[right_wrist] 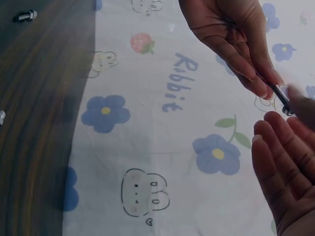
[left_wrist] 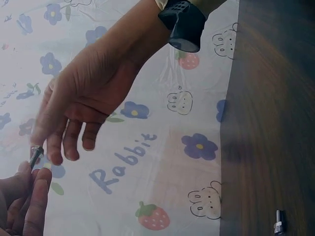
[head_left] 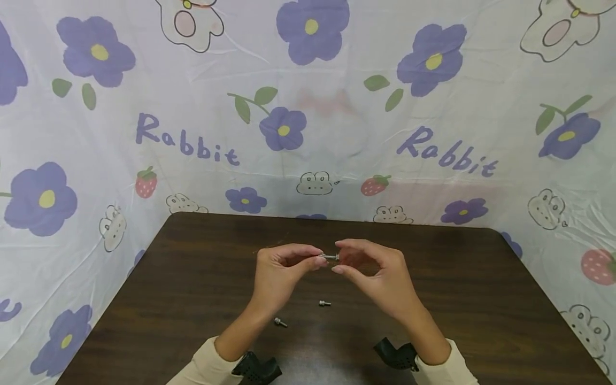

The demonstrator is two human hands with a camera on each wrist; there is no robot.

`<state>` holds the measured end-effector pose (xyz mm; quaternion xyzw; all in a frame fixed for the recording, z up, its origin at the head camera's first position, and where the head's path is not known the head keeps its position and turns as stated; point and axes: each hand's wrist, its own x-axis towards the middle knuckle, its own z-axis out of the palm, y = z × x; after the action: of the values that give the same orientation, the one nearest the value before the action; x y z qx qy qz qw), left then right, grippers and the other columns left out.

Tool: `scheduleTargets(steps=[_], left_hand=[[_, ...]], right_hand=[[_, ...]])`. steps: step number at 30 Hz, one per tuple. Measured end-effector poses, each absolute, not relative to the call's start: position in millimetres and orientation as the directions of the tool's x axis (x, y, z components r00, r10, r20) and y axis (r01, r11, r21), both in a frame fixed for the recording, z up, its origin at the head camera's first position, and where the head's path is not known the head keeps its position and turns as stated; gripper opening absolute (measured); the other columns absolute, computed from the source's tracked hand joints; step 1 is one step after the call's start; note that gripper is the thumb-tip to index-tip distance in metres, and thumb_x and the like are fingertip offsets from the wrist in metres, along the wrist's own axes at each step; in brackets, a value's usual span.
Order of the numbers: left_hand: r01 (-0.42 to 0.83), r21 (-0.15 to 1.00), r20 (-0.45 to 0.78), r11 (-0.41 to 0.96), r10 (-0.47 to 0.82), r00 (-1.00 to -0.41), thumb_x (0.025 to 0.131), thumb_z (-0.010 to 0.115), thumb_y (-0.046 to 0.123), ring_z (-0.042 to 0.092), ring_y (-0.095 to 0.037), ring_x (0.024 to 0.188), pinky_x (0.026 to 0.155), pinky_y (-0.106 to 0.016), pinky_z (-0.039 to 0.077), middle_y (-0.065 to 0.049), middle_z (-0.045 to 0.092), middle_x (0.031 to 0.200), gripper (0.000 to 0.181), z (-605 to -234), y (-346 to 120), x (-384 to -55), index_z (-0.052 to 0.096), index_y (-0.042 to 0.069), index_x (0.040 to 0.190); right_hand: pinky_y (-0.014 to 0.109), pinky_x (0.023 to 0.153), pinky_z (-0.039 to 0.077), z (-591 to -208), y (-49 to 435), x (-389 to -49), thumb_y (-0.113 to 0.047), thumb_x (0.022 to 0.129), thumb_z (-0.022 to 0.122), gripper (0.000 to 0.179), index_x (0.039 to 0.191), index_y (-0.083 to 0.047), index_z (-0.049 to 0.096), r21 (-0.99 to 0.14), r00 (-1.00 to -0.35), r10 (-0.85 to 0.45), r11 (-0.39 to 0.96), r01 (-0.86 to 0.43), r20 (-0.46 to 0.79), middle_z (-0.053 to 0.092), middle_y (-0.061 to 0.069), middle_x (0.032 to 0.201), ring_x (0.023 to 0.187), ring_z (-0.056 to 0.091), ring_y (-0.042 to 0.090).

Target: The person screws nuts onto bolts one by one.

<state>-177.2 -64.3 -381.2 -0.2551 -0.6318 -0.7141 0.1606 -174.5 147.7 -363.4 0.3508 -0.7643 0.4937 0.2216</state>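
My left hand (head_left: 284,275) pinches a small metal bolt (head_left: 329,257) between thumb and fingers by its threaded shank, above the dark table. The thicker head end of the bolt points right. Around that end my right hand (head_left: 380,272) holds its thumb and index finger apart, one below and one above the bolt head. In the right wrist view, the right thumb (right_wrist: 301,105) is right at the bolt head and the other fingers (right_wrist: 278,162) spread loosely. The left fingertips hide part of the shank.
Two more bolts lie on the dark wooden table (head_left: 202,278): one bolt (head_left: 324,303) below the hands, another bolt (head_left: 280,322) nearer the left forearm. Black wrist mounts (head_left: 397,354) sit at both cuffs. A printed cloth (head_left: 337,149) hangs behind and beside the table.
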Motion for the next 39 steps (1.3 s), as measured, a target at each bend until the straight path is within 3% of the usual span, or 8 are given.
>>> scheduleTargets(steps=[13, 26, 36, 39], left_hand=[[0.551, 0.820, 0.569, -0.158, 0.106, -0.816, 0.086, 0.079, 0.001, 0.076, -0.026, 0.079, 0.072, -0.040, 0.063, -0.014, 0.077, 0.089, 0.008, -380.1, -65.0, -174.2, 0.078, -0.001, 0.095], [0.568, 0.809, 0.586, -0.152, 0.139, -0.798, 0.087, 0.078, 0.002, 0.076, -0.028, 0.081, 0.072, -0.041, 0.063, -0.012, 0.078, 0.090, 0.009, -380.1, -66.2, -172.4, 0.079, -0.001, 0.096], [0.571, 0.808, 0.587, -0.144, 0.137, -0.798, 0.086, 0.079, 0.001, 0.076, -0.026, 0.079, 0.070, -0.038, 0.063, -0.012, 0.077, 0.089, 0.009, -381.4, -63.7, -171.9, 0.079, 0.001, 0.095], [0.566, 0.810, 0.585, -0.153, 0.132, -0.800, 0.086, 0.079, 0.002, 0.076, -0.028, 0.079, 0.071, -0.041, 0.063, -0.011, 0.077, 0.089, 0.009, -380.9, -64.4, -172.4, 0.079, 0.000, 0.095]], right_hand=[[0.019, 0.069, 0.058, -363.1, 141.9, -173.2, 0.014, 0.078, 0.080, 0.031, 0.103, -0.003, 0.076, -0.471, -0.512, -0.311, 0.202, -0.859, 0.801, 0.076, 0.004, 0.094, 0.081, 0.073, 0.015], [0.020, 0.064, 0.056, -368.2, 142.5, -172.8, 0.006, 0.087, 0.075, 0.017, 0.093, -0.009, 0.076, -0.533, -0.584, -0.307, 0.241, -0.811, 0.751, 0.074, 0.001, 0.081, 0.069, 0.069, 0.015], [0.018, 0.055, 0.048, -368.5, 140.4, -172.9, 0.005, 0.092, 0.069, 0.025, 0.075, -0.012, 0.074, -0.534, -0.601, -0.277, 0.281, -0.797, 0.750, 0.071, -0.004, 0.069, 0.059, 0.063, 0.009], [0.016, 0.053, 0.047, -368.3, 142.1, -172.7, 0.004, 0.094, 0.068, 0.023, 0.079, -0.012, 0.074, -0.547, -0.615, -0.269, 0.289, -0.786, 0.741, 0.071, -0.002, 0.071, 0.058, 0.061, 0.009]])
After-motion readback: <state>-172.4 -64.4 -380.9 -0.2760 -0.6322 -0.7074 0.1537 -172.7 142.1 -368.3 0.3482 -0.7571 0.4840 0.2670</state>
